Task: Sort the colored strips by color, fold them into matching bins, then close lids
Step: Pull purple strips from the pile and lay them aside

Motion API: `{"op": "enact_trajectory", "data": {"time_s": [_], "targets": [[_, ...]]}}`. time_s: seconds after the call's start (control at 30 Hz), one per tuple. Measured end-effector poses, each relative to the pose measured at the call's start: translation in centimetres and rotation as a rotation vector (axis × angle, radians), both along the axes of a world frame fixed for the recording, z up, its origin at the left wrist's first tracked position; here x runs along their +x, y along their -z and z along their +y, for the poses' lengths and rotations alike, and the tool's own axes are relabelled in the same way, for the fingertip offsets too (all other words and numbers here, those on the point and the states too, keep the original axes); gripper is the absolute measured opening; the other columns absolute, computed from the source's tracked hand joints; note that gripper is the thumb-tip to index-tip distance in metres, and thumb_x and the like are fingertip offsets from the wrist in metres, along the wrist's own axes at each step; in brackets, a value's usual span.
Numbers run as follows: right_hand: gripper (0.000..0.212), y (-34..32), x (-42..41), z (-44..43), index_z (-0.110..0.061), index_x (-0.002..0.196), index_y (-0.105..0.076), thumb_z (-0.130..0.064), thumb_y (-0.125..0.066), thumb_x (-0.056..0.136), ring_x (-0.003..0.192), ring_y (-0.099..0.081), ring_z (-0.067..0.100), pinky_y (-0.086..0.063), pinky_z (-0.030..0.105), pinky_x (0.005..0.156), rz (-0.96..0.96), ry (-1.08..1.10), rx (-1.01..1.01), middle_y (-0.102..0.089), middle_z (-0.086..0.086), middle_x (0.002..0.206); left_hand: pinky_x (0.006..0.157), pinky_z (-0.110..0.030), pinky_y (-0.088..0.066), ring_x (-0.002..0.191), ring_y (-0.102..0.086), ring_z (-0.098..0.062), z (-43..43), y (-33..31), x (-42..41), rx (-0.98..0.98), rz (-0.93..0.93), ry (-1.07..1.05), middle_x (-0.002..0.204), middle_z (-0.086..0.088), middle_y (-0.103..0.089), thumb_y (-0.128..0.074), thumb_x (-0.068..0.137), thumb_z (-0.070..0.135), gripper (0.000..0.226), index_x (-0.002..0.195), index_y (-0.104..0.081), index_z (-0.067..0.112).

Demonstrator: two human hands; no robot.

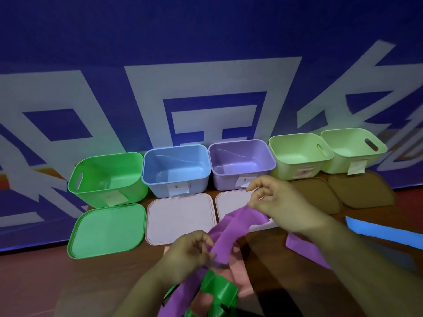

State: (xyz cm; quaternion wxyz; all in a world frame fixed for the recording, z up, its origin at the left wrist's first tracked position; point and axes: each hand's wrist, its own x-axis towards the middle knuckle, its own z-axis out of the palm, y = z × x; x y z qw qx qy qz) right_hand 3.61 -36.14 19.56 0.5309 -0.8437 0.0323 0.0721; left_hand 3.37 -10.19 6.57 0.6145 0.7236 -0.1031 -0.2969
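Observation:
A purple strip [231,227] is stretched between both hands above the table. My right hand [281,202] pinches its upper end just in front of the purple bin [240,160]. My left hand [190,252] pinches the strip lower down. More of the purple strip trails to the right [306,250] and down toward me. A green strip [217,291] and a pink strip [238,275] lie tangled under my left hand. A blue strip [384,232] lies at the right.
Five open bins stand in a row against a blue banner: green [107,177], blue [176,168], purple, and two pale green [297,154] [352,147]. Lids lie in front of them: green [107,229], two white [180,218] [231,202], two brown [361,191].

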Motion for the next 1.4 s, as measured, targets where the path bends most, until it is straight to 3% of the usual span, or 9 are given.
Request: {"op": "enact_trajectory", "data": {"time_s": [0.2, 0.33, 0.53, 0.73, 0.9, 1.07, 1.17, 1.33, 1.4], "targets": [[0.024, -0.4, 0.0, -2.5, -0.018, 0.098, -0.061, 0.002, -0.068, 0.086, 0.067, -0.052, 0.022, -0.042, 0.035, 0.065, -0.019, 0.084, 0.068, -0.066, 0.006, 0.077, 0.068, -0.03, -0.045, 0.071, -0.053, -0.017, -1.9, 1.6, -0.1, -0.013, 0.062, 0.118, 0.072, 0.0, -0.062, -0.07, 0.069, 0.011, 0.016, 0.076, -0.069, 0.026], [0.025, 0.3, -0.7, -4.4, -0.017, 0.1, -0.06, 0.005, -0.065, 0.087, 0.07, -0.053, 0.024, -0.041, 0.037, 0.067, -0.01, 0.143, 0.085, -0.066, 0.007, 0.078, 0.08, -0.052, -0.051, 0.079, -0.061, -0.025, -3.8, 1.7, 0.1, -0.067, 0.117, 0.161, 0.079, -0.011, -0.064, -0.064, 0.08, -0.001, 0.018, 0.081, -0.065, 0.017], [0.027, 1.4, -2.6, -8.6, -0.013, 0.101, -0.059, 0.01, -0.061, 0.087, 0.067, -0.057, 0.017, -0.045, 0.02, 0.057, 0.013, 0.314, 0.078, -0.066, 0.006, 0.076, 0.069, -0.043, -0.047, 0.069, -0.053, -0.027, -5.3, 1.9, 0.8, -0.15, 0.197, 0.127, 0.077, -0.016, -0.057, -0.059, 0.089, 0.009, 0.016, 0.105, -0.06, 0.009], [0.022, 5.3, -5.2, -13.3, -0.024, 0.095, -0.063, -0.005, -0.068, 0.085, 0.068, -0.062, 0.007, -0.047, 0.027, 0.067, 0.086, 0.41, -0.071, -0.072, -0.008, 0.075, 0.073, -0.036, -0.042, 0.083, -0.051, -0.027, -6.1, 2.1, 1.4, -0.129, 0.235, 0.163, 0.096, -0.021, -0.062, -0.076, 0.08, 0.018, 0.033, 0.108, -0.064, 0.008], [0.023, 9.0, -8.1, -15.9, -0.02, 0.095, -0.063, 0.001, -0.067, 0.085, 0.062, -0.058, 0.002, -0.042, 0.026, 0.066, 0.148, 0.51, -0.029, -0.069, -0.007, 0.067, 0.059, -0.022, -0.041, 0.066, -0.049, -0.017, -8.3, 1.8, 1.8, -0.006, 0.218, 0.241, 0.075, -0.011, -0.055, -0.076, 0.079, 0.005, 0.031, 0.107, -0.065, 0.004], [0.022, 13.1, -11.5, -19.2, -0.012, 0.097, -0.063, 0.005, -0.068, 0.084, 0.071, -0.061, 0.018, -0.043, 0.01, 0.059, 0.191, 0.64, -0.041, -0.071, 0.005, 0.076, 0.055, -0.024, -0.042, 0.058, -0.05, -0.018, -13.3, 3.1, 2.4, 0.169, 0.148, 0.112, 0.062, -0.01, -0.054, -0.073, 0.08, -0.01, 0.023, 0.095, -0.062, 0.002], [0.024, 15.4, -13.6, -21.3, -0.019, 0.089, -0.066, 0.002, -0.072, 0.08, 0.077, -0.066, 0.023, -0.048, 0.021, 0.07, 0.215, 0.693, -0.106, -0.073, 0.003, 0.078, 0.046, -0.019, -0.042, 0.046, -0.047, -0.008, -17.3, 3.6, 2.6, 0.309, 0.07, 0.108, 0.055, -0.004, -0.053, -0.07, 0.08, -0.014, 0.021, 0.093, -0.06, -0.001], [0.02, 17.9, -16.2, -24.6, -0.02, 0.082, -0.067, 0.0, -0.069, 0.083, 0.08, -0.067, 0.019, -0.047, 0.019, 0.066, 0.237, 0.798, -0.133, -0.072, -0.001, 0.084, 0.067, -0.026, -0.052, 0.067, -0.062, -0.011, -23.6, 4.5, 2.9, 0.499, -0.191, 0.173, 0.074, 0.004, -0.068, -0.065, 0.079, 0.016, 0.01, 0.088, -0.066, 0.021], [0.018, 18.4, -16.7, -25.9, -0.023, 0.083, -0.066, -0.006, -0.067, 0.086, 0.081, -0.066, 0.014, -0.045, 0.022, 0.067, 0.251, 0.82, -0.167, -0.07, -0.008, 0.084, 0.069, -0.017, -0.049, 0.077, -0.064, -0.009, -25.8, 4.9, 3.3, 0.531, -0.274, 0.258, 0.082, 0.008, -0.07, -0.058, 0.078, 0.024, 0.012, 0.087, -0.064, 0.027]]}}
